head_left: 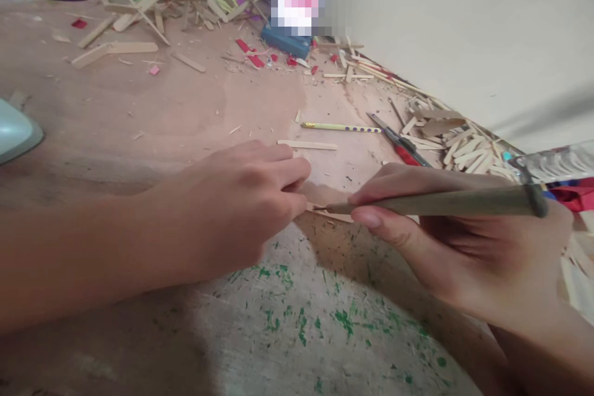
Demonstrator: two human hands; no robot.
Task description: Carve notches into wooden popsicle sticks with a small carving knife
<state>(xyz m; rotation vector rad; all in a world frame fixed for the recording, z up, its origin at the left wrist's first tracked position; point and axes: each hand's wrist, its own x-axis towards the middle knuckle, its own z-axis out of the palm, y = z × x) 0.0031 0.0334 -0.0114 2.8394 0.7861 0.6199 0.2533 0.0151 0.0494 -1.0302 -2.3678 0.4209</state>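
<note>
My left hand [250, 198] is closed, its thumb and forefinger pinching one end of a pale wooden craft stick [341, 218]. The stick lies along the board's front edge, and its held end is hidden by my fingers. Wrapped in my right hand [468, 247] is a slim tool with a dull olive-brown handle [445, 203]. Its narrow dark tip points left and meets the stick just beside my left fingertips; the exact kind of tip is too small to tell. Beyond my knuckles lie another craft stick [309, 145] and a yellow patterned pencil [343, 127].
A red-and-dark pointed tool [401, 145] lies past my right hand. Piles of craft sticks [471, 148] line the wall at right, with more heaped at back left [153, 6]. A blurred-out bright object stands on a blue base [285, 42]. A pale blue rounded object [16, 131] sits left.
</note>
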